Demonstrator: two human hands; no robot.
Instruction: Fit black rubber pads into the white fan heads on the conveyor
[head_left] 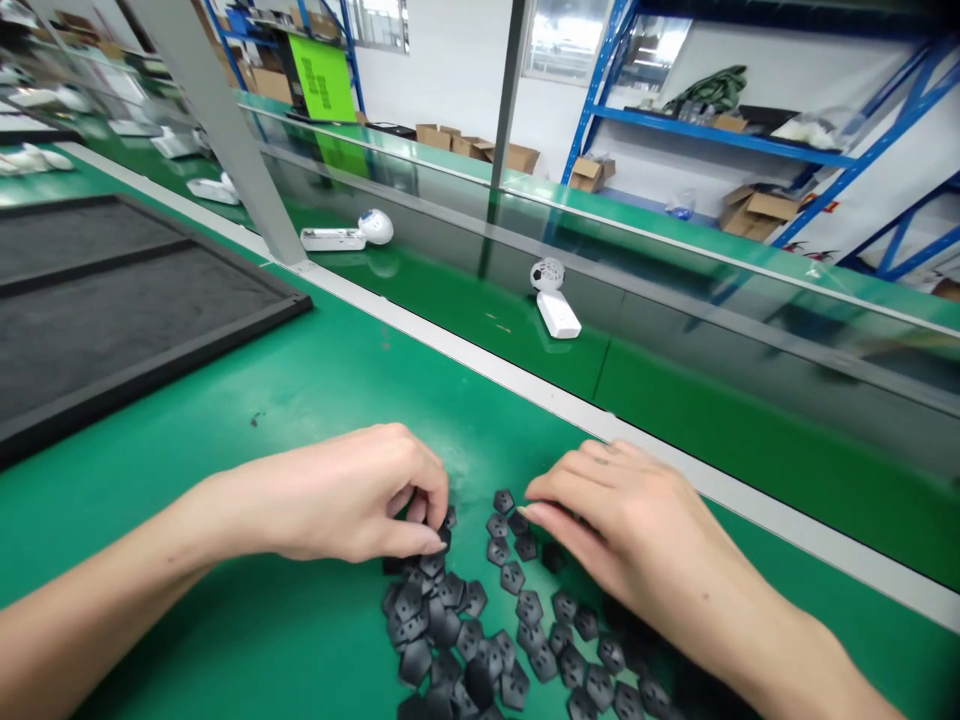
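Small black pentagon pieces (442,625) with little holes lie in a heap on the green worktop, overlapping each other. My left hand (360,495) is over the top end of this heap, thumb and index finger pinched at a black pentagon piece (445,537). To the right, more black pentagon pieces (529,607) are spread in loose rows, mostly flat and side by side. My right hand (622,510) reaches over their upper end with thumb and fingers drawn together. Whatever is between those fingertips, if anything, is hidden.
Behind a pale metal strip (480,355) runs a green conveyor belt (675,390). On it lie a white device with a black-patterned ball head (549,280) and another white device (341,238). A black-framed tray (150,310) is at left, near a grey post (225,130).
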